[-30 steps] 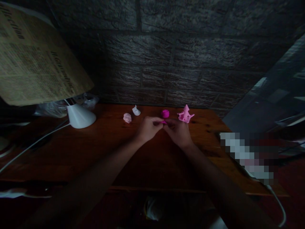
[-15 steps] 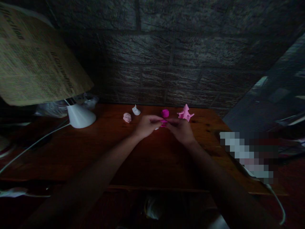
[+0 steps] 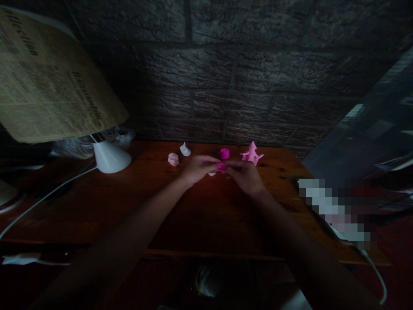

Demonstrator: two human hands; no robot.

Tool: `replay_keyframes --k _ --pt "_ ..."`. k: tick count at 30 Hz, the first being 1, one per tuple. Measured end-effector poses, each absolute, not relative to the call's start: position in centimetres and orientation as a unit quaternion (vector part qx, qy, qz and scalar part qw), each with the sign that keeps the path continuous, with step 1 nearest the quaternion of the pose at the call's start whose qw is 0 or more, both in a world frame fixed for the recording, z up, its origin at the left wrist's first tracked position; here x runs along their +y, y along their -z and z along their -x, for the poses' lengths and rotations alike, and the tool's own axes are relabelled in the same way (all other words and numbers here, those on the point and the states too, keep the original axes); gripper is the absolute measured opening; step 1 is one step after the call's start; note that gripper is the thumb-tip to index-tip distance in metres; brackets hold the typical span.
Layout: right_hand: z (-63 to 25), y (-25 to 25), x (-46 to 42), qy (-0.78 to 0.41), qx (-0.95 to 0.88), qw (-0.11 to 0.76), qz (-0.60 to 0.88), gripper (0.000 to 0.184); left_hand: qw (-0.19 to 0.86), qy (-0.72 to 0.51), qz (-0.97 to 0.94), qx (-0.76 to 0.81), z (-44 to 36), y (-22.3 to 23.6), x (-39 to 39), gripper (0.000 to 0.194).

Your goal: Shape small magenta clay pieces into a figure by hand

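Between my left hand [image 3: 200, 168] and my right hand [image 3: 244, 174] is a small piece of magenta modelling clay [image 3: 221, 166], pinched by the fingertips of both. A rounder magenta clay lump [image 3: 224, 153] lies just behind it on the wooden table. To the right of that, close to my right hand, stands a pink clay figure [image 3: 252, 153] with a pointed top and limbs sticking out. A pale pink lump [image 3: 173, 159] and a white lump [image 3: 185, 149] rest left of my left hand. Something small and white [image 3: 211, 174] shows under my left fingers, mostly hidden.
A lamp with a newsprint shade [image 3: 61, 86] and white base [image 3: 112, 157] stands at the left, its cord [image 3: 48, 196] running forward. Clear plastic bags [image 3: 72, 147] lie behind it. A blurred-out device [image 3: 334, 213] lies at the right edge. A brick wall [image 3: 209, 69] closes off the back.
Both hands keep their pinch on the magenta clay, with only slight finger movement. The whole view has shifted a little, so the lamp appears slightly farther right.
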State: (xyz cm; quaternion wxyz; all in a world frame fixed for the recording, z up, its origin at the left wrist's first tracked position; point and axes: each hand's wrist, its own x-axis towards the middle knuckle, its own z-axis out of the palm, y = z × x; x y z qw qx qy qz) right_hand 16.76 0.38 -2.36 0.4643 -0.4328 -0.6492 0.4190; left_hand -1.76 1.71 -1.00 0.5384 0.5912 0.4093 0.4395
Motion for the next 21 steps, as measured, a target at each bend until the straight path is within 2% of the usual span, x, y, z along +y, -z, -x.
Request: replay_keyframes --k 5,18,21 --pt "-16.95 2.23 0.55 -0.456 -0.628 0.466 0.425 0.027 0.581 -0.444 -0.554 0.398 1.72 0.81 1.55 0.017" --pt "-16.97 1.97 0.21 -0.387 -0.66 0.446 0.464 0.036 0.666 -0.448 -0.472 0.365 1.0 0.56 1.21 0.009" --pt "-17.0 1.69 0.09 -0.385 -0.655 0.458 0.462 0.033 0.674 -0.45 -0.466 0.355 1.08 0.57 1.26 0.009"
